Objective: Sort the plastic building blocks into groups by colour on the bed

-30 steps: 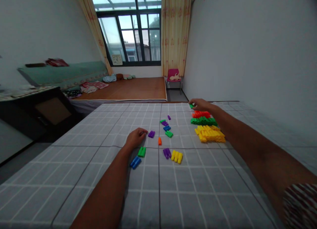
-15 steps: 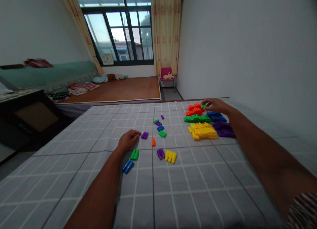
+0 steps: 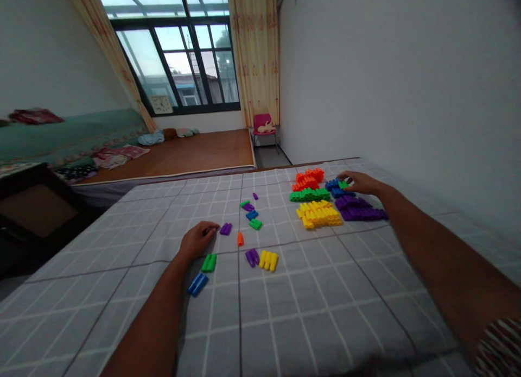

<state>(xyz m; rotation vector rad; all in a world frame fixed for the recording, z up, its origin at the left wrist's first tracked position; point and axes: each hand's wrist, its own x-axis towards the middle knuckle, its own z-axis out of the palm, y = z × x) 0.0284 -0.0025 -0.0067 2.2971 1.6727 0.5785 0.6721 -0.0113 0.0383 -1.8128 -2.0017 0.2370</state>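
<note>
Green ribbed plastic building piece (image 3: 343, 185) sits in the grip of the right hand (image 3: 360, 182), its thumb and fingertips pinched together on it at the far right of the grey checked surface (image 3: 293, 312). It is just above or against the heap of blue plastic pieces (image 3: 332, 186); whether the two touch cannot be told. The step in hand looks to be handling this one piece beside the colour-grouped heaps.

Near that heap lie the heap of purple plastic pieces (image 3: 360, 209), the heap of orange-red plastic pieces (image 3: 308, 178), the row of green plastic pieces (image 3: 310, 195) and the heap of yellow plastic pieces (image 3: 319, 214). The green row lies between the orange-red and yellow heaps.

The left hand (image 3: 198, 238) rests with curled fingers just beside a pair of joined purple tubes (image 3: 226, 228); whether its grip is apart, together or clamped on something cannot be told. Nearer the body are a green ribbed block (image 3: 209, 263) and a blue ribbed block (image 3: 198, 284), with a single orange piece (image 3: 240, 239) toward the middle.

As a judgement, any move of the held piece from here calls for a light fingertip pinch and a small lift, so that the blue pieces are not knocked.
</note>
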